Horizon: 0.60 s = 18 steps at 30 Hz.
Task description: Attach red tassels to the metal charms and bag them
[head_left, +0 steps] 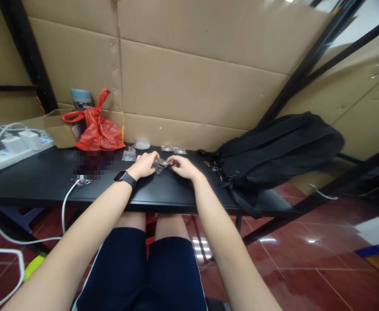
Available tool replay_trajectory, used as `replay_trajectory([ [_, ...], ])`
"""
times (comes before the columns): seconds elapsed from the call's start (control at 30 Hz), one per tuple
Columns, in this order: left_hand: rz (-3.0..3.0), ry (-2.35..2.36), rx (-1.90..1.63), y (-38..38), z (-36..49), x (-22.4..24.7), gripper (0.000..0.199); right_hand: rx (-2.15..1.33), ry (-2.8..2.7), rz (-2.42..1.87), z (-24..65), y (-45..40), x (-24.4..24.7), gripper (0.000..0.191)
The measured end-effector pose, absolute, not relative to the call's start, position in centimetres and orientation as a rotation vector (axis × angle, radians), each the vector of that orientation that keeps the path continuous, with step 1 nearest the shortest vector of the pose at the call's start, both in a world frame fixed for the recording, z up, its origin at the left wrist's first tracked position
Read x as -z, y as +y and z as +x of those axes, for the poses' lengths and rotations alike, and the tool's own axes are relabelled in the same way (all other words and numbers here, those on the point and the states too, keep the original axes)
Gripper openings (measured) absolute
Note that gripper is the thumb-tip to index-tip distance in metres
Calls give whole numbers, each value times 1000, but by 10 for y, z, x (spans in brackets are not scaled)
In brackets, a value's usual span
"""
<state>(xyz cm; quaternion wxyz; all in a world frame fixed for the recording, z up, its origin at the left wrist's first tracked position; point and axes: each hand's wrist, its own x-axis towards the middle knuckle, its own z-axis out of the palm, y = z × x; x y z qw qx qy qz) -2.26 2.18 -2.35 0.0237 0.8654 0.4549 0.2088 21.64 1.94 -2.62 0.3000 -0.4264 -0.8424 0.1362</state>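
Observation:
A small clear plastic bag with something small and partly reddish inside is held just above the black table. My left hand, with a dark watch on its wrist, pinches the bag's left side. On the other side, my right hand has its fingertips closed at the bag's right edge. What exactly the bag contains is too small to make out. Behind my hands lie two more small clear packets by the cardboard wall. To the left of them are a flat clear bag and a whitish plastic bag.
A red plastic bag stands by an open cardboard box at the left. Further left is a white power strip with plugs and a trailing white cable. A black backpack lies across the table's right end.

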Motion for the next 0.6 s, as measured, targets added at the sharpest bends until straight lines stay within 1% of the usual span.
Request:
replay_trajectory([
  [0.07, 2684, 1435, -695, 24, -21, 26, 41, -340, -2270, -1127, 213, 20, 28, 34],
  [0.17, 2692, 1505, -733, 28, -23, 29, 31, -308, -2246, -1091, 204, 21, 31, 35],
  [0.23, 2680, 1540, -742, 31, -26, 30, 24, -296, -2217, -1093, 199, 22, 32, 28],
  [0.3, 2666, 1541, -753, 33, -28, 31, 18, -272, -2200, -1108, 197, 23, 33, 14],
  [0.37, 2637, 1546, -776, 34, -30, 31, 20, -253, -2183, -1119, 199, 25, 32, 7],
  [0.5, 2489, 1603, -787, 35, -26, 27, 24, -318, -2104, -1178, 211, 28, 30, 10],
  [0.6, 2444, 1527, -770, 34, -21, 25, 28, -374, -2086, -1216, 217, 29, 28, 12],
])
